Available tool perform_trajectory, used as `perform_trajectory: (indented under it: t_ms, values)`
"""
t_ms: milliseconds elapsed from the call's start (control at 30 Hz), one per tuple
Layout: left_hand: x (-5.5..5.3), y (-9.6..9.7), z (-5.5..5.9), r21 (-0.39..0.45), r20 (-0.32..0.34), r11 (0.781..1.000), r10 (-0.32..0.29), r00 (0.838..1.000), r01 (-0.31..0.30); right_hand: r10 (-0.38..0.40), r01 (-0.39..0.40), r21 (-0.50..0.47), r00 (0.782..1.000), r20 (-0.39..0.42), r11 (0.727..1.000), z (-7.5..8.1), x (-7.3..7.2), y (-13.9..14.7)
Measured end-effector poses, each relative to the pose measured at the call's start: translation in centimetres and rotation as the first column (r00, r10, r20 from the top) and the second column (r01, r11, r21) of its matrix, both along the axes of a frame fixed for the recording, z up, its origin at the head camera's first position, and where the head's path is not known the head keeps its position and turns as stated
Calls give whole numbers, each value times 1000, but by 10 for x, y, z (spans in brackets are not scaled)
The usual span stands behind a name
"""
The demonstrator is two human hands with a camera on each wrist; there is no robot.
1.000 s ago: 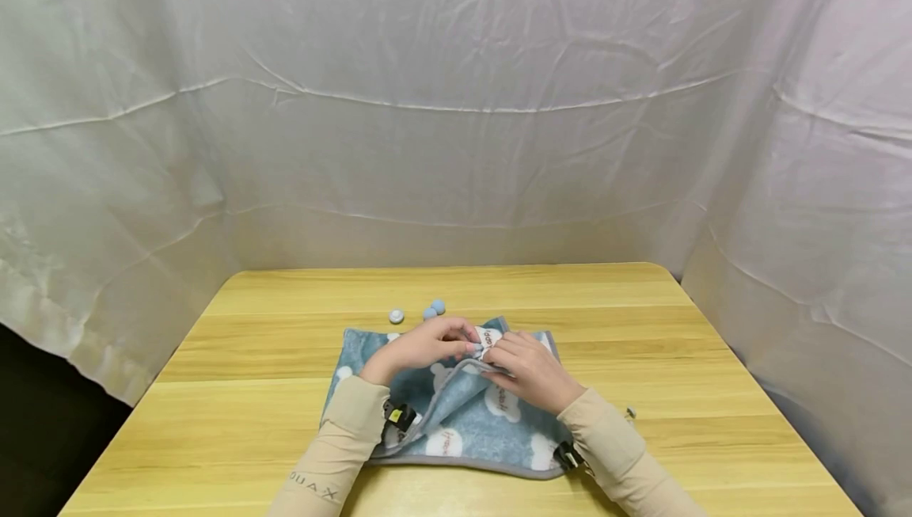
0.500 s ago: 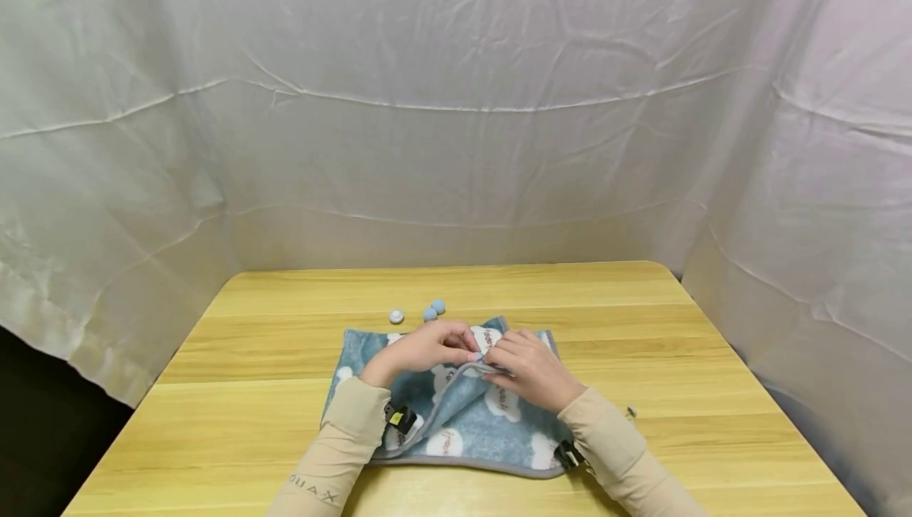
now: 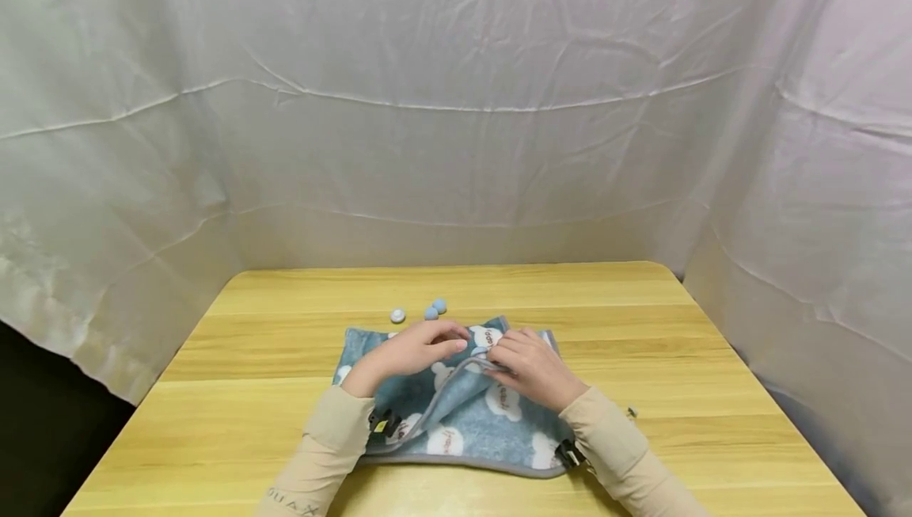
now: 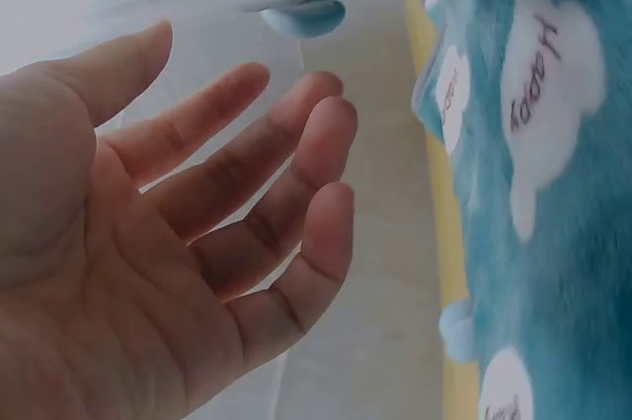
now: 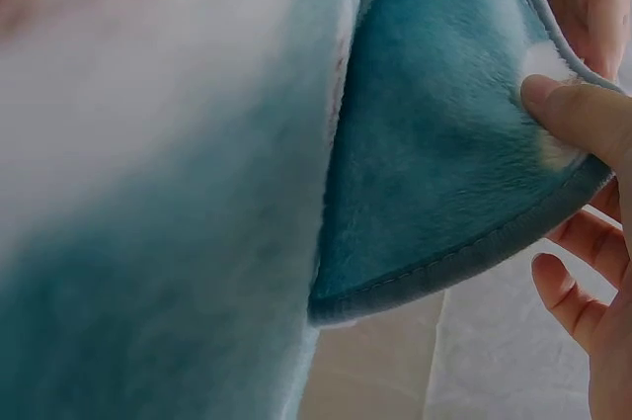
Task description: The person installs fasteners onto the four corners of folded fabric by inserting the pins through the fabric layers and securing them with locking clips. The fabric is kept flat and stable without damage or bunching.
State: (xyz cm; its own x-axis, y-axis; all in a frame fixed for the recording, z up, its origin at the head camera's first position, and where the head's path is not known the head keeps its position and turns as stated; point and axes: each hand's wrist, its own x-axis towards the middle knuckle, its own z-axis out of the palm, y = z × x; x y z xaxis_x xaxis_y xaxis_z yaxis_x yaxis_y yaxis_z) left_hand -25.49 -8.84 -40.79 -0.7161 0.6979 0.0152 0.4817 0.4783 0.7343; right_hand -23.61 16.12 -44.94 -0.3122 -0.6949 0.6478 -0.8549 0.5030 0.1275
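Observation:
A plush blue blanket [image 3: 499, 446] with white patches, printed words and a grey bound edge lies folded on the table, one corner lifted. My right hand [image 3: 533, 366] pinches that raised corner; in the right wrist view its thumb [image 5: 573, 114] presses on the fabric near the binding. A small light-blue rounded piece [image 4: 304, 20] sits on the lifted fabric, beside the right fingertips in the head view. My left hand [image 3: 413, 355] hovers just left of the corner, and in the left wrist view its fingers are spread and relaxed with nothing in the palm.
Behind the blanket stand two light-blue round knobs [image 3: 431, 313] and a whitish round piece [image 3: 397, 316] on the wooden table [image 3: 271, 343]. A small object [image 3: 632, 412] lies by the right forearm. Pale cloth curtains [image 3: 456, 145] surround the table.
My left hand has drawn back to the left from the corner, its fingertips leaving the small light-blue piece. The right hand keeps its pinch in nearly the same spot.

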Motion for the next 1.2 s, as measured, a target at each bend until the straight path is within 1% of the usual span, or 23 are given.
perform_trajectory:
  t_ms: [133, 233, 333, 433, 567, 633, 700, 833, 967, 1067, 1133, 1200]
  values:
    - [12, -7, 2, -27, -48, 999, 16, 999, -18, 3, -3, 6, 1000, 1, 1000, 0, -1, 1]
    - [22, -6, 2, -60, -81, 998, 26, 996, -31, -2, 2, 4, 1000, 3, 1000, 0, -1, 1]
    - [29, -1, -2, -82, -109, 995, 50, 993, -59, -4, 4, 1, 1000, 8, 1000, 0, -1, 0]
    - [33, 6, -6, -69, -135, 993, 89, 987, -99, -2, 2, 1, 1000, 9, 1000, 0, -1, 0]
    - [37, 16, -13, -34, -180, 988, 142, 973, -151, 1, -1, -1, 1000, 8, 1000, -1, -1, 1]
    - [38, 19, -17, -16, -207, 986, 159, 965, -166, -4, 4, 2, 1000, 11, 1000, -1, -1, 1]
    - [40, 21, -20, 3, -213, 985, 167, 963, -170, -13, 13, 6, 1000, 21, 1000, -1, 1, 2]
    - [40, 22, -22, 32, -195, 986, 168, 966, -165, -29, 29, 7, 998, 55, 1000, 2, 4, 3]
    - [37, 18, -19, 67, -167, 985, 170, 971, -161, -17, 19, -30, 998, 66, 999, 7, 3, 4]
    - [34, 13, -15, 96, -105, 981, 178, 978, -168, -1, 6, -84, 998, 61, 996, 13, -2, 10]
    - [30, 8, -13, 117, -46, 977, 185, 982, -178, -3, 8, -116, 999, 51, 993, 17, -5, 17]
    - [25, 1, -12, 138, 31, 971, 193, 981, -196, -4, 10, -142, 999, 41, 990, 22, -8, 27]
